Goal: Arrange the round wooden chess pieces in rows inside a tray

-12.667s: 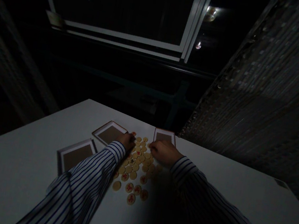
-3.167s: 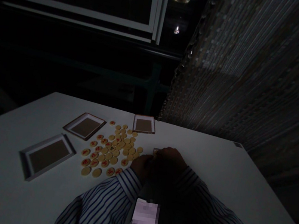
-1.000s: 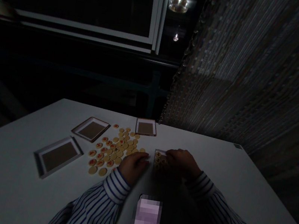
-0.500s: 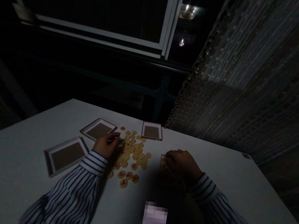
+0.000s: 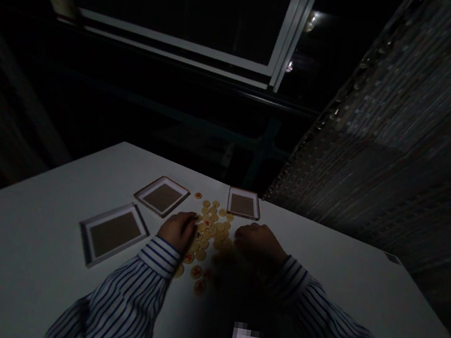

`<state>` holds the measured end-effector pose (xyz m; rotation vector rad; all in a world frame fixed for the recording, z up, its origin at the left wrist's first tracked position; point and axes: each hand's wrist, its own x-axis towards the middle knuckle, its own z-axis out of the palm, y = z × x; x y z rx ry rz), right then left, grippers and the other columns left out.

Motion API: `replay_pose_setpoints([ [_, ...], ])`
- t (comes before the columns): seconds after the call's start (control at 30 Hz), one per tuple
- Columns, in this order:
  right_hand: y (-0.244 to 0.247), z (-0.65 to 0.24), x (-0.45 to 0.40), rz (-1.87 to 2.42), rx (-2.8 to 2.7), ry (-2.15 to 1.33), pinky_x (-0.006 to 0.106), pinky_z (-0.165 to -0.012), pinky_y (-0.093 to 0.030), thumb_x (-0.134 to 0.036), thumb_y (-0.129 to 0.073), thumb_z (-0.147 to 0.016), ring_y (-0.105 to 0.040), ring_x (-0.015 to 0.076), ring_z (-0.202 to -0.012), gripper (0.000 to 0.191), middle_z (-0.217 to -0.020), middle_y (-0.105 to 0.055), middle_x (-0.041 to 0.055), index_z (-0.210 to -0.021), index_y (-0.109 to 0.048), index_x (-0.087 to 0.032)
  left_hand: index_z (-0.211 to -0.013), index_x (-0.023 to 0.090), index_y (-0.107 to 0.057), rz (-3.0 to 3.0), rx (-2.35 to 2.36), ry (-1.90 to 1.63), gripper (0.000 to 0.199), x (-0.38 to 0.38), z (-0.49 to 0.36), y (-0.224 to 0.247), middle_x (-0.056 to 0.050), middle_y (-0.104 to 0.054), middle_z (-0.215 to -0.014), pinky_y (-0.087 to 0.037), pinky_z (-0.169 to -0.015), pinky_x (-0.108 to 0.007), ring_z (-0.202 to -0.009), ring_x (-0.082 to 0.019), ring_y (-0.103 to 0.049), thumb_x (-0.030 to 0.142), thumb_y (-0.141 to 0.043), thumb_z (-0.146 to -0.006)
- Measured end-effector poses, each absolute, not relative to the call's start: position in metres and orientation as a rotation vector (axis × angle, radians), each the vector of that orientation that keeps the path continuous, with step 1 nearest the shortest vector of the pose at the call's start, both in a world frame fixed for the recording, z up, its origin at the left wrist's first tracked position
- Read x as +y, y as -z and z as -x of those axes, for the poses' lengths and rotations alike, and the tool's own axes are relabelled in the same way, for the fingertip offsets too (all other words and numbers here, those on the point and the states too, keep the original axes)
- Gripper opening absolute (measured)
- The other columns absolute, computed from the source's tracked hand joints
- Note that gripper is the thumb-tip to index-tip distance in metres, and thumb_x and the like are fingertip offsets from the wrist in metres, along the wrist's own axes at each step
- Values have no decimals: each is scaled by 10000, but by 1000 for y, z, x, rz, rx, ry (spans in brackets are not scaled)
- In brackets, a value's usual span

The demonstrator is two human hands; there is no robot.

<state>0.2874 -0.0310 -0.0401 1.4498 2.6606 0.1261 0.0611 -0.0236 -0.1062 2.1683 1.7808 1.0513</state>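
Discs [image 5: 207, 232] have our left hand [image 5: 176, 230] at their left, right hand [image 5: 260, 245] at their right, both curled, holding or not, we cannot tell.

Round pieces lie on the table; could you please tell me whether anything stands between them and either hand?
Nothing visible does: the left hand is at one side of the round pieces, the right hand at the other.

White tbl [image 5: 41, 220]: 3 shallow trays [image 5: 161, 197], sm. round pcs [image 5: 200, 255].
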Motion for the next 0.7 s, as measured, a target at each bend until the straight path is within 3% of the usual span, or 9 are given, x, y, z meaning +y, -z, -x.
replay_pose_setpoints([
  [0.4,63,-233,-9,-1289,2869,-139,343,-784,-271,-295,-503,-727,-455,203,-942,208,-944,-593,66,-888,-552,-173,-960,156,-591,-2189,1751,-1049,289,-24,-67,111,-73,-645,-909,-462,-771,-333,-862,-195,-577,233,-396,-761],
  [0.7,60,-232,-6,-1328,2837,-37,357,-812,-258,-265,-488,-737,-468,199,-942,181,-897,-612,65,-874,-566,-177,-997,150,-573,-2178,1718,-998,306,-24,-68,111,-79,-633,-970,-442,-823,-351,-915,-197,-563,228,-401,-756],
])
